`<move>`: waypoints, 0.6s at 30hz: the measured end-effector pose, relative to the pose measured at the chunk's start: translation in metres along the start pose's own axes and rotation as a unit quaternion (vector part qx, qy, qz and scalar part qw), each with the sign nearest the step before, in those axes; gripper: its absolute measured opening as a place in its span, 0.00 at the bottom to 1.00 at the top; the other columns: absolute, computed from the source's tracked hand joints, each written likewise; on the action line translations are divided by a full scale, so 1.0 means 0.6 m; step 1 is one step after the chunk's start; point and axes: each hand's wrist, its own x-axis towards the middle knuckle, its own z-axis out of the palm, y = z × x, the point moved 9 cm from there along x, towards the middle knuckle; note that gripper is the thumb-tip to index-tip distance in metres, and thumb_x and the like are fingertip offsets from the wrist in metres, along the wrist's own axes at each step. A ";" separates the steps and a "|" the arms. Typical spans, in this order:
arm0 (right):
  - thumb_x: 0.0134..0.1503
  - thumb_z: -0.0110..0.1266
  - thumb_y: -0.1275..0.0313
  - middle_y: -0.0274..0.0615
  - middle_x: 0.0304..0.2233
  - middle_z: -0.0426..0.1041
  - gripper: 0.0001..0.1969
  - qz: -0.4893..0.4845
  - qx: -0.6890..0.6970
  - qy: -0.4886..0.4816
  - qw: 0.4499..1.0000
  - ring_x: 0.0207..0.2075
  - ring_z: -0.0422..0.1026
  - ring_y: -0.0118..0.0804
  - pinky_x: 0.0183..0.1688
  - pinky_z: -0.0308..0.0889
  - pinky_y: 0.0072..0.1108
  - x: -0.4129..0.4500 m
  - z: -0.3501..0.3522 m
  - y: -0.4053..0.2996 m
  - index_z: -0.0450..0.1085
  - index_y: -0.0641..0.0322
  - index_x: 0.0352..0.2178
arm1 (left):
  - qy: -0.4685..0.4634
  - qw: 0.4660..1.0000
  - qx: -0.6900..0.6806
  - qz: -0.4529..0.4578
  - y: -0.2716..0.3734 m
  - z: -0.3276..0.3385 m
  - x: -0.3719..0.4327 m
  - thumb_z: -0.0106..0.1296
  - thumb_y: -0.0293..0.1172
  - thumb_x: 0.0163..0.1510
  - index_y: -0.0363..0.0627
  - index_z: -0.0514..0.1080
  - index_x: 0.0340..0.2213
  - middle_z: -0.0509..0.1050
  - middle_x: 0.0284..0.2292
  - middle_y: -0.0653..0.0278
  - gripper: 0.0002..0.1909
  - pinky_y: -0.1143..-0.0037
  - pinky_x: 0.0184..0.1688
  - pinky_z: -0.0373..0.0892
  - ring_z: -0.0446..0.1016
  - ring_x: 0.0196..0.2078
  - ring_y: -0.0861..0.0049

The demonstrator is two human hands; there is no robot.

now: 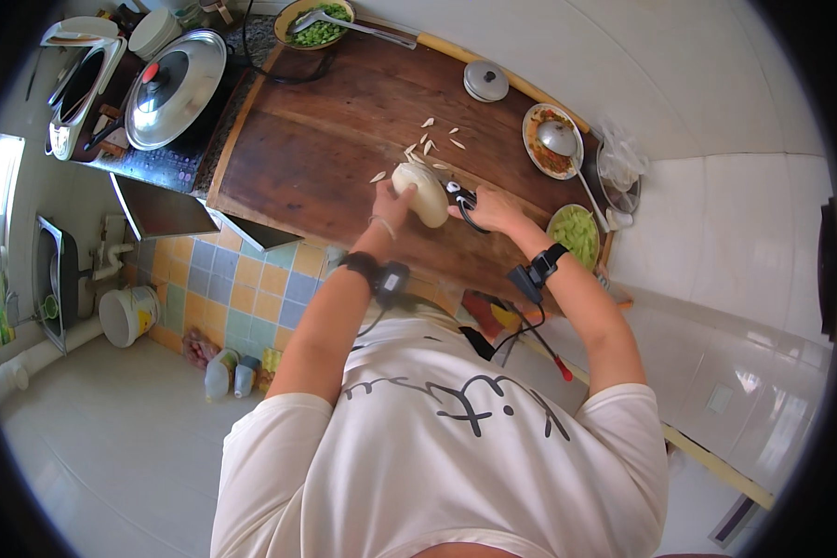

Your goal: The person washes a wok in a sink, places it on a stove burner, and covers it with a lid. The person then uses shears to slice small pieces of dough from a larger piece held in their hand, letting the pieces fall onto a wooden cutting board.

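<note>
My left hand (393, 204) grips the near left side of a smooth, pale lump of dough (422, 192) above the wooden board. In my right hand (487, 209) is a pair of scissors (464, 201) with black and white parts, close to the dough's right side. The blades are too small to make out. Several thin, pale dough slivers (429, 146) lie scattered on the board (307, 139) beyond the lump.
A lidded pan (176, 91) stands on the cooktop at left. A bowl of chopped greens (321, 31), a metal lid (486, 81), a rolling pin (460, 52), a bowl of reddish food (552, 141) and a bowl of light green pieces (573, 236) line the far and right edges.
</note>
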 end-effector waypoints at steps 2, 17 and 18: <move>0.39 0.46 0.40 0.54 0.27 0.71 0.35 -0.001 0.004 -0.064 0.998 0.32 0.71 0.46 0.33 0.64 0.30 0.005 0.019 -0.004 0.70 0.69 0.25 | -0.002 1.000 -0.017 0.008 0.006 0.000 -0.005 0.53 0.35 0.45 0.40 0.54 0.43 0.65 0.37 0.60 0.27 0.76 0.37 0.65 0.67 0.37 0.76; 0.41 0.45 0.40 0.51 0.23 0.71 0.34 -0.057 -0.059 -0.017 0.997 0.28 0.71 0.45 0.31 0.64 0.31 0.029 0.018 -0.006 0.71 0.69 0.20 | -0.039 0.998 -0.041 -0.013 0.011 0.003 -0.005 0.53 0.33 0.46 0.42 0.53 0.45 0.65 0.37 0.59 0.27 0.75 0.40 0.65 0.66 0.39 0.74; 0.41 0.45 0.40 0.51 0.23 0.71 0.34 -0.055 -0.056 -0.015 0.997 0.28 0.71 0.45 0.31 0.64 0.31 0.026 0.020 -0.003 0.71 0.69 0.20 | -0.039 0.998 -0.049 -0.022 0.012 0.006 -0.008 0.53 0.33 0.46 0.42 0.53 0.45 0.65 0.37 0.60 0.27 0.75 0.41 0.65 0.66 0.39 0.74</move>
